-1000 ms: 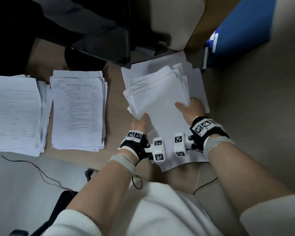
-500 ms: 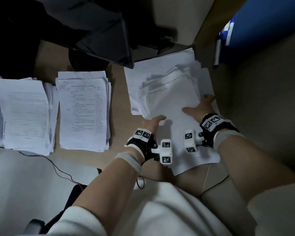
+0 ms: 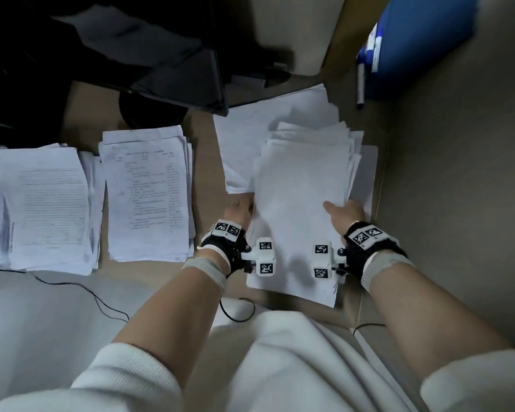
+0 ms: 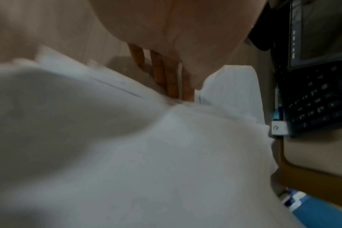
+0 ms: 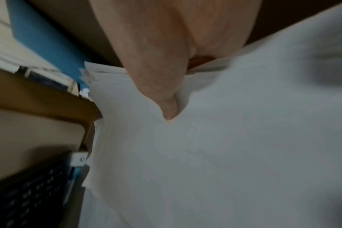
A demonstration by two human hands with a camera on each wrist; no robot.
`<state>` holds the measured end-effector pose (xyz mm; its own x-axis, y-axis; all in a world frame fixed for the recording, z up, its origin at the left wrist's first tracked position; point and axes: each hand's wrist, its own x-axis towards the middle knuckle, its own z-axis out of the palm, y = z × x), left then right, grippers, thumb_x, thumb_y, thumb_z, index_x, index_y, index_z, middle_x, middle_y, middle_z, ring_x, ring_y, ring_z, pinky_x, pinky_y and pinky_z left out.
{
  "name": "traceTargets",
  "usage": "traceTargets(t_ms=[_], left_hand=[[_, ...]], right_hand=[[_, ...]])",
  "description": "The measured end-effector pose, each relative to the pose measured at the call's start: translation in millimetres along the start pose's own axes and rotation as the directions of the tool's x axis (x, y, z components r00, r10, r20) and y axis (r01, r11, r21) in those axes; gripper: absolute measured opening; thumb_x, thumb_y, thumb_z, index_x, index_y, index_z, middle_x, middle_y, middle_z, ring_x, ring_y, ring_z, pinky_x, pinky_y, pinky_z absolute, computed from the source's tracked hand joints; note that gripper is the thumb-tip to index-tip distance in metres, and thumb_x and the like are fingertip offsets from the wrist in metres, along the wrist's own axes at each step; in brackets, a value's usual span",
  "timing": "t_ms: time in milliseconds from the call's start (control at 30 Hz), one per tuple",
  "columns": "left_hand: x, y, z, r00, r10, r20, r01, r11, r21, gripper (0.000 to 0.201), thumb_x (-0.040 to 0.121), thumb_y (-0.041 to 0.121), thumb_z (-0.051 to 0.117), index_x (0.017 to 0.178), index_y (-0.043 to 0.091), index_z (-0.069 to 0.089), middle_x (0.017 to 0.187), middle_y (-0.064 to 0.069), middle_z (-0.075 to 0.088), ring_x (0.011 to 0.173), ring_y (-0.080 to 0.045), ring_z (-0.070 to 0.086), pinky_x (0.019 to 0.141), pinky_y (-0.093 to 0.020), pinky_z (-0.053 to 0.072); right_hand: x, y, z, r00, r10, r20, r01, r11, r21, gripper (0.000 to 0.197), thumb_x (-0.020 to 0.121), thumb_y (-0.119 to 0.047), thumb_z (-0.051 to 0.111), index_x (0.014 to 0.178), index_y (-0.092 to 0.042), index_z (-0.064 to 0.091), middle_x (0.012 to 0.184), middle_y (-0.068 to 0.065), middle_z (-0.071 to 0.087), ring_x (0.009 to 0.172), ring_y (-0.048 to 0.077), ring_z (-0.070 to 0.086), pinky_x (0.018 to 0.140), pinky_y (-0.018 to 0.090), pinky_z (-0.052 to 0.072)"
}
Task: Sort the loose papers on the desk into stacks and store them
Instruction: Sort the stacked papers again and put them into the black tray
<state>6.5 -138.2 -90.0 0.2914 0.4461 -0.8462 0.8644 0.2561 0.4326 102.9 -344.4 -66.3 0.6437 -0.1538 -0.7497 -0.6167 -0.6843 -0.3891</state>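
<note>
A thick pile of blank white papers (image 3: 304,185) lies on the desk in front of me, its sheets fanned unevenly at the far end. My left hand (image 3: 238,210) grips the pile's left edge, with the fingers (image 4: 159,74) slid under the sheets and their tips hidden. On the right edge, my right hand (image 3: 346,212) pinches the pile (image 5: 224,138), with the thumb on top and the fingers underneath. A few loose white sheets (image 3: 250,129) lie under and behind the pile.
Two stacks of printed pages (image 3: 147,194) (image 3: 42,203) lie side by side to the left. A dark monitor (image 3: 185,81) stands behind. A blue folder (image 3: 422,40) and a pen (image 3: 360,81) are at the back right. A thin cable (image 3: 81,288) runs along the front edge.
Both hands moved from resting on top of the pile to gripping its left and right edges. The sheets are drawn closer together than before.
</note>
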Motion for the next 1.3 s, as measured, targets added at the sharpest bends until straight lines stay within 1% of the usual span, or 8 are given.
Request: traceTargets(t_ms=[233, 400, 633, 767, 900, 1067, 1200, 1300], left_hand=[[19.8, -11.1, 26.8, 0.964, 0.013, 0.266, -0.083, 0.963, 0.255, 0.063, 0.081, 0.054, 0.063, 0.121, 0.005, 0.063, 0.12, -0.022, 0.067, 0.108, -0.04, 0.065, 0.098, -0.054, 0.051], [9.9, 7.1, 22.8, 0.987, 0.036, 0.158, -0.081, 0.954, 0.289, 0.028, 0.091, 0.037, 0.053, 0.098, 0.011, 0.062, 0.089, -0.012, 0.067, 0.082, -0.031, 0.063, 0.085, -0.039, 0.05], [17.6, 10.0, -19.4, 0.988, 0.103, 0.115, -0.146, 0.872, 0.468, 0.036, 0.103, 0.018, 0.044, 0.133, 0.002, 0.056, 0.132, -0.018, 0.061, 0.12, -0.036, 0.059, 0.1, -0.037, 0.047], [20.4, 10.2, -37.9, 0.98, 0.151, 0.128, -0.193, 0.881, 0.431, 0.036, 0.104, 0.026, 0.039, 0.129, 0.007, 0.057, 0.125, -0.016, 0.063, 0.11, -0.035, 0.061, 0.092, -0.033, 0.046], [28.3, -18.8, -35.0, 0.994, 0.001, 0.106, -0.025, 0.975, 0.222, 0.079, 0.09, 0.07, 0.043, 0.136, 0.005, 0.051, 0.135, -0.021, 0.058, 0.114, -0.039, 0.061, 0.104, -0.053, 0.046], [29.3, -43.3, -27.7, 0.982, -0.057, 0.178, 0.056, 0.998, 0.011, 0.127, 0.051, 0.08, 0.077, 0.15, 0.015, 0.033, 0.14, -0.003, 0.051, 0.126, -0.033, 0.054, 0.109, -0.052, 0.042], [28.0, -40.0, -27.9, 0.976, 0.041, 0.213, -0.028, 0.997, -0.065, 0.075, 0.056, 0.054, 0.093, 0.117, 0.018, 0.068, 0.112, -0.005, 0.075, 0.098, -0.029, 0.072, 0.089, -0.048, 0.058], [22.8, -36.7, -26.8, 0.973, 0.039, 0.229, -0.014, 0.994, -0.11, 0.064, 0.06, 0.038, 0.096, 0.113, 0.014, 0.069, 0.105, -0.009, 0.076, 0.095, -0.033, 0.073, 0.086, -0.051, 0.059]], right_hand=[[-5.2, 15.4, -29.1, 0.973, 0.092, -0.21, -0.055, 0.983, 0.175, 0.04, 0.089, -0.025, 0.062, 0.12, 0.001, 0.059, 0.12, 0.019, 0.066, 0.105, 0.036, 0.064, 0.095, 0.046, 0.052], [-20.4, 20.4, -29.4, 0.971, 0.081, -0.225, -0.039, 0.982, 0.186, 0.029, 0.092, -0.018, 0.057, 0.117, -0.004, 0.061, 0.106, 0.012, 0.065, 0.097, 0.031, 0.063, 0.091, 0.041, 0.053], [-28.9, -3.8, -16.0, 0.992, 0.004, -0.126, 0.013, 0.99, 0.137, 0.028, 0.093, -0.014, 0.057, 0.117, 0.001, 0.06, 0.096, 0.01, 0.061, 0.091, 0.028, 0.058, 0.088, 0.037, 0.049], [-30.1, -12.1, 6.6, 0.999, 0.036, -0.004, -0.036, 0.999, 0.028, 0.029, 0.094, -0.015, 0.058, 0.117, 0.002, 0.057, 0.096, 0.015, 0.061, 0.089, 0.031, 0.059, 0.083, 0.04, 0.049], [-18.3, 7.8, 30.1, 0.99, 0.116, 0.078, -0.109, 0.99, -0.095, 0.037, 0.088, -0.032, 0.062, 0.11, -0.003, 0.06, 0.1, 0.015, 0.068, 0.093, 0.036, 0.066, 0.085, 0.04, 0.054], [-16.9, 22.3, 44.0, 0.99, 0.086, 0.109, -0.077, 0.994, -0.083, 0.065, 0.057, -0.065, 0.07, 0.1, -0.017, 0.063, 0.099, 0.003, 0.071, 0.092, 0.03, 0.068, 0.091, 0.046, 0.055], [-30.9, 12.0, 43.5, 0.992, 0.053, 0.118, -0.043, 0.995, -0.085, 0.106, 0.038, -0.068, 0.085, 0.123, -0.014, 0.051, 0.118, -0.004, 0.061, 0.105, 0.023, 0.061, 0.095, 0.045, 0.053], [-43.6, 3.6, 36.0, 0.983, 0.08, 0.166, -0.074, 0.996, -0.04, 0.07, 0.062, -0.048, 0.09, 0.111, -0.011, 0.055, 0.114, -0.003, 0.064, 0.091, 0.02, 0.062, 0.082, 0.03, 0.05]])
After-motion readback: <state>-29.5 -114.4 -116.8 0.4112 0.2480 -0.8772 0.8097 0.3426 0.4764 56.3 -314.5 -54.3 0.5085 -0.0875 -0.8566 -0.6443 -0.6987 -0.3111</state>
